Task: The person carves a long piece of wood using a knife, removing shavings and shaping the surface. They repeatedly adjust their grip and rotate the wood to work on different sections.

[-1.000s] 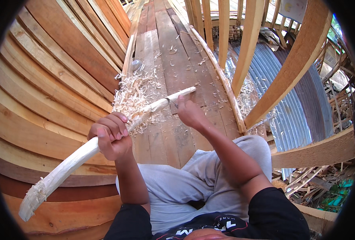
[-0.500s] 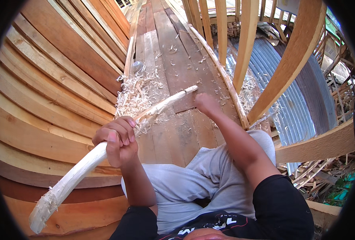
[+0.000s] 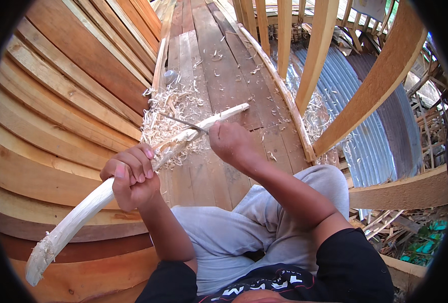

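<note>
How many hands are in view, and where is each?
2. The left hand grips the pale curved stick near its middle; the right hand holds a thin blade against the stick farther up. None seem hidden.

I see a pale cream stick (image 3: 107,194), a grey metal blade (image 3: 182,121), light shavings (image 3: 171,113) on weathered brown floorboards (image 3: 229,76), orange-brown planks (image 3: 47,116), grey trousers (image 3: 244,227), and silver ribbed corrugated sheeting (image 3: 365,131).

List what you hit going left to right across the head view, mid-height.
Stacked curved planks → left hand gripping the pale carved stick → pile of wood shavings → knife blade → right hand → slanted wooden ribs → corrugated metal sheet.
</note>
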